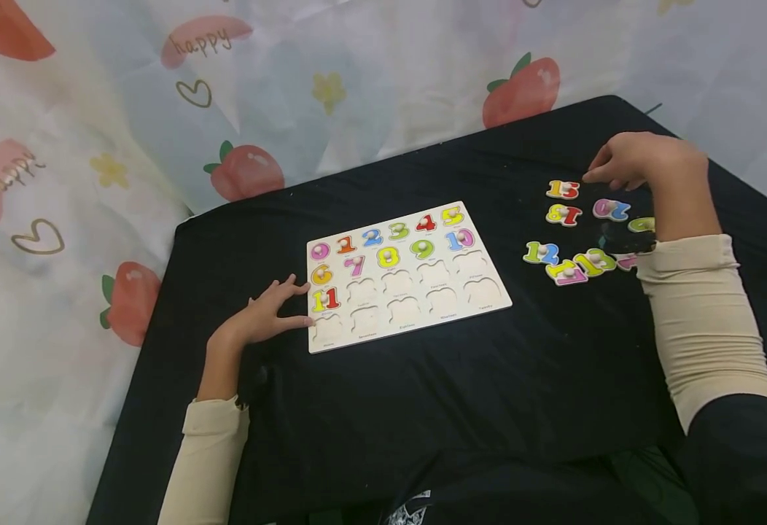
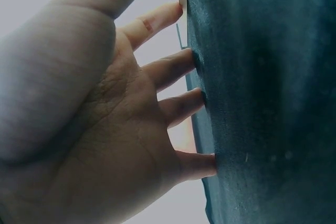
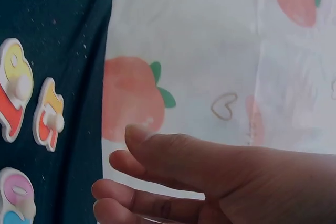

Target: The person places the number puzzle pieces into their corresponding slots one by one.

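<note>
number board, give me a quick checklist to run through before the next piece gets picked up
1. Left hand touching the board at its left edge: ok.
2. Right hand free to grasp: ok, nothing shows between thumb and fingers in the right wrist view.
3. Knob of the 15 piece facing up: ok.
4. Right hand gripping that knob: not ok, it is near the piece but apart from it.
5. Slot at the right end of the third row bare: ok.
6. Pink piece by the right wrist readable: cannot tell, partly hidden.
</note>
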`<state>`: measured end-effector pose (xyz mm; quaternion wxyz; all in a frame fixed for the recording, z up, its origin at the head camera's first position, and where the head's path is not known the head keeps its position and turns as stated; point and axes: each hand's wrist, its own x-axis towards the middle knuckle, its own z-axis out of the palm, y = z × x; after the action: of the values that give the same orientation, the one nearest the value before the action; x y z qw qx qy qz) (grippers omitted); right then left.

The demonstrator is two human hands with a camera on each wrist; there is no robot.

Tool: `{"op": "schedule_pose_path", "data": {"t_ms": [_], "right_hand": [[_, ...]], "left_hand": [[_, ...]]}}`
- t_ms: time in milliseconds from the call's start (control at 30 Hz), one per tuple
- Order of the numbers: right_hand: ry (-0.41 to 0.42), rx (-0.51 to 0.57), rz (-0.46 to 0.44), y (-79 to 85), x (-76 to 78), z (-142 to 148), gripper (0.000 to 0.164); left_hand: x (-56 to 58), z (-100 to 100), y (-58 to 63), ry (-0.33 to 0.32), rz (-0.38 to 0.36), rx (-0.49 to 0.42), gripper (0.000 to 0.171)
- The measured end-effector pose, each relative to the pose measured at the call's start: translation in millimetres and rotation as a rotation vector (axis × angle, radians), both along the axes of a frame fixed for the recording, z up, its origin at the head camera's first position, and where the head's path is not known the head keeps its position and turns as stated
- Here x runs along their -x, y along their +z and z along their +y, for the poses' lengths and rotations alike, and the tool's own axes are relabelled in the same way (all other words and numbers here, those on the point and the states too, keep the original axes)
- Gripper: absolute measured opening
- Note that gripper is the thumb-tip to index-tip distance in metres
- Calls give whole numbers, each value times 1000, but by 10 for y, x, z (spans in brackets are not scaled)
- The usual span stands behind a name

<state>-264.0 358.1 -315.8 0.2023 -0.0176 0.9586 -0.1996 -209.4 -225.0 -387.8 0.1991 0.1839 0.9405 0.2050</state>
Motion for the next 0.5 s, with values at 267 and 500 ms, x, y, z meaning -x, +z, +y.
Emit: {"op": "schedule_pose_path", "data": {"t_ms": [267, 500], "right_hand": [[-4, 41, -33, 14, -52, 137, 47], [13, 62, -39, 22, -57, 75, 42]], "left_hand": [[-37, -23, -11, 2, 1, -12, 80], [-33, -28, -22, 4, 6, -3, 80]]}}
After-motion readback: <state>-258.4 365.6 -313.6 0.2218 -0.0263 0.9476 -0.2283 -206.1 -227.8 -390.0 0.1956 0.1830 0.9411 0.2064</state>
